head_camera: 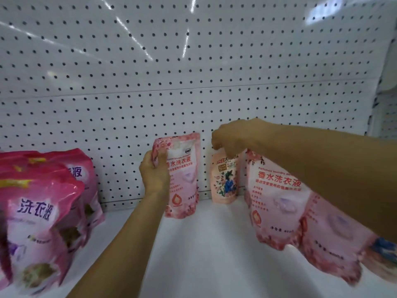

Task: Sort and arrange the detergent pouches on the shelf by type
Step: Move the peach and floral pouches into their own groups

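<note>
My left hand (155, 173) grips the left top edge of a pale pink floral pouch (184, 179) that stands upright near the back of the white shelf (204, 250). My right hand (233, 137) is closed above a small peach floral pouch (225, 181) standing against the back panel, pinching its top. To the right, two more pale pink floral pouches (277, 198) stand in a row under my right forearm. On the left stand several deep pink pouches (40, 222) with purple lettering.
A white pegboard back panel (171, 72) rises behind the shelf. A pouch with a blue flower (384, 250) shows at the far right edge. Bare shelf surface lies between the deep pink group and the pale pink pouches.
</note>
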A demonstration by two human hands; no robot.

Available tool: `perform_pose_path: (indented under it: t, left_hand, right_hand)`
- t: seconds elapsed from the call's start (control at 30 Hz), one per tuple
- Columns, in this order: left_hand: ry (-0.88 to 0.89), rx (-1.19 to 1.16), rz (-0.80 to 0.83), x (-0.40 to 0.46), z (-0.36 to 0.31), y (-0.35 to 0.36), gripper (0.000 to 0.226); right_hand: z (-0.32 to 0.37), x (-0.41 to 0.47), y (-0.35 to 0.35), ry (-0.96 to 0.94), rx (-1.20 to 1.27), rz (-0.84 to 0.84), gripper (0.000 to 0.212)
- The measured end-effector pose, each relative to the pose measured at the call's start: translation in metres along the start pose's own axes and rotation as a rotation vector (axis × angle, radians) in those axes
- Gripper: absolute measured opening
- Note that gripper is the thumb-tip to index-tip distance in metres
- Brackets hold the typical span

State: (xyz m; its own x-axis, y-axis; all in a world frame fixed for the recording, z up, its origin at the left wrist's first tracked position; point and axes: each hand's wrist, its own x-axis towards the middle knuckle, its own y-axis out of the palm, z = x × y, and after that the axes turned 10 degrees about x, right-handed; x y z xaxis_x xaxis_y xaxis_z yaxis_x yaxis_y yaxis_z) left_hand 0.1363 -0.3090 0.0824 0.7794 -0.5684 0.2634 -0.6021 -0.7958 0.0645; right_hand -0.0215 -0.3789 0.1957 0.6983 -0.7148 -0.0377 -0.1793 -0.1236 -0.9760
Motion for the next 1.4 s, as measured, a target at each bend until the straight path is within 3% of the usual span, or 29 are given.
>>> perform_pose_path:
  t: [0.03,0.07,0.13,0.3,0.43,0.53,0.7,1.03,1.2,1.3,1.4]
  left_hand:
    - [-0.005,0.012,0.032,-0.002,0.001,-0.002,0.016]
    - [-0.012,0.013,0.060,-0.005,0.002,-0.005,0.014]
    - [-0.016,0.032,0.104,-0.009,0.003,-0.010,0.010]
    - [0.005,0.104,0.126,-0.021,-0.003,-0.021,0.021]
    - [0.054,0.208,0.025,-0.039,-0.007,-0.029,0.060]
    - [0.213,0.239,-0.078,-0.071,-0.017,-0.034,0.052]
    - [0.251,0.144,0.181,-0.135,-0.032,-0.017,0.018]
    - [0.195,0.140,0.555,-0.223,-0.027,0.065,0.012]
    - [0.172,0.368,0.734,-0.245,-0.014,0.085,0.020]
    - [0.145,0.429,0.769,-0.252,-0.008,0.089,0.029]
    - [0.144,0.425,0.751,-0.250,-0.009,0.087,0.024]
  right_hand:
    - [0.005,0.003,0.004,-0.001,-0.046,-0.013,0.017]
    - [0.008,0.006,0.008,-0.022,-0.071,-0.054,0.017]
    - [0.014,0.006,0.011,-0.090,-0.114,-0.099,0.038]
    - [0.021,-0.009,0.007,-0.239,-0.041,-0.175,0.034]
    - [0.026,-0.051,0.002,-0.324,0.135,-0.199,0.037]
    - [0.023,-0.092,0.006,-0.360,0.277,-0.248,0.034]
    - [-0.008,-0.166,0.015,-0.424,0.442,-0.317,0.015]
    - [-0.100,-0.254,0.030,-0.240,0.339,-0.272,0.006]
    - [-0.120,-0.264,0.037,-0.138,0.076,-0.292,0.012]
    - [-0.128,-0.266,0.047,-0.092,-0.090,-0.298,0.013]
    - [-0.130,-0.270,0.053,-0.049,-0.125,-0.225,0.014]
